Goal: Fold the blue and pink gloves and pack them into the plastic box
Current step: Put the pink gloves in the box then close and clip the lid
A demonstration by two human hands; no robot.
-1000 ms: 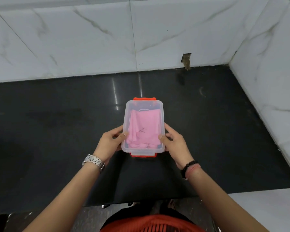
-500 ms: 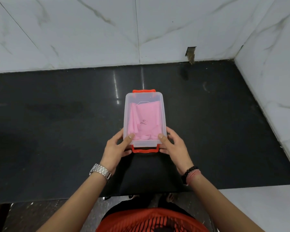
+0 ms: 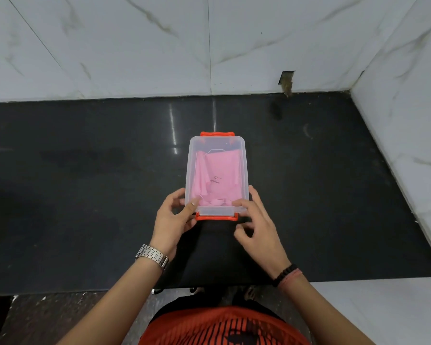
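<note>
A clear plastic box (image 3: pixel 217 141) with its lid on lies on the black counter (image 3: pixel 85 185), an orange latch at its far end (image 3: pixel 217 133) and one at its near end (image 3: pixel 215 217). A folded pink glove (image 3: pixel 219 175) shows through the lid. No blue glove is visible. My left hand (image 3: pixel 172 220) grips the near left corner, thumb on the lid. My right hand (image 3: pixel 256 225) is at the near right corner, thumb on the lid edge and its other fingers curled beside the near latch.
White marble walls stand behind the counter (image 3: pixel 135 46) and along its right side (image 3: pixel 408 125). The counter's front edge (image 3: pixel 60 291) runs just before my body. A white ledge (image 3: pixel 383 307) lies at the lower right.
Both hands slid from the box's long sides to its near corners by the orange latch. My right fingers have curled in beside the latch. The box sits slightly farther from me.
</note>
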